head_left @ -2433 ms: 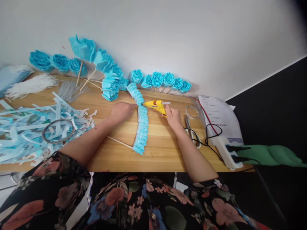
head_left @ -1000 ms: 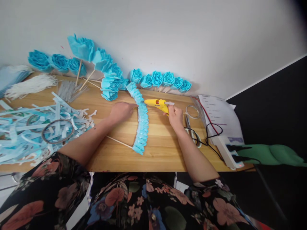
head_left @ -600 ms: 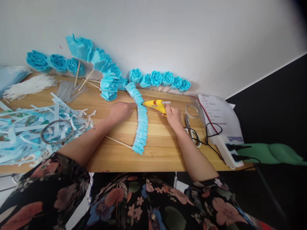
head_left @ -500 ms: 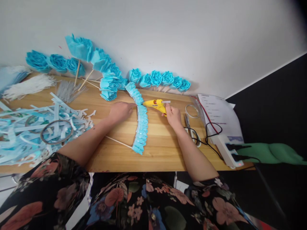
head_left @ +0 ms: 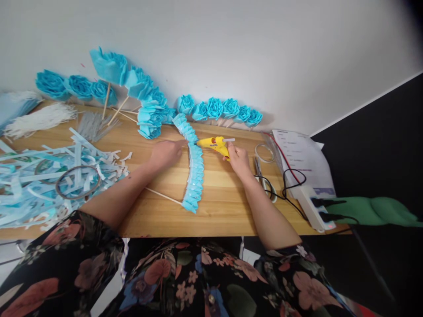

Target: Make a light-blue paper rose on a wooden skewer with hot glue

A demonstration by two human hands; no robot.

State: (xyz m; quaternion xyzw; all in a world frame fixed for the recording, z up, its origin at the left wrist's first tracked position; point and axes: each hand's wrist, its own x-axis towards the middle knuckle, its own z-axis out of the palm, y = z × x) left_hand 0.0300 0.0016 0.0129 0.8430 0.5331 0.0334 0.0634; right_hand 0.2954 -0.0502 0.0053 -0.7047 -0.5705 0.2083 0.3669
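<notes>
A long pleated blue paper strip lies curved on the table, its near end around one end of a thin wooden stick. My left hand is at the strip's left edge, index finger stretched to a fold and the other fingers curled; its grip underneath is partly hidden. In my right hand is a yellow glue gun, closed around the handle. Its nozzle meets the strip beside my left fingertip. A whitish glue stick pokes out of the gun's back.
Finished blue paper flowers on sticks lean along the wall. Paper scraps and a tape roll cover the left side. At right are scissors, a clear ring, a black cord, a power strip and printed sheets.
My left index fingertip has shifted very slightly upward at the strip's edge. The glue gun and the strip look nearly the same as before.
</notes>
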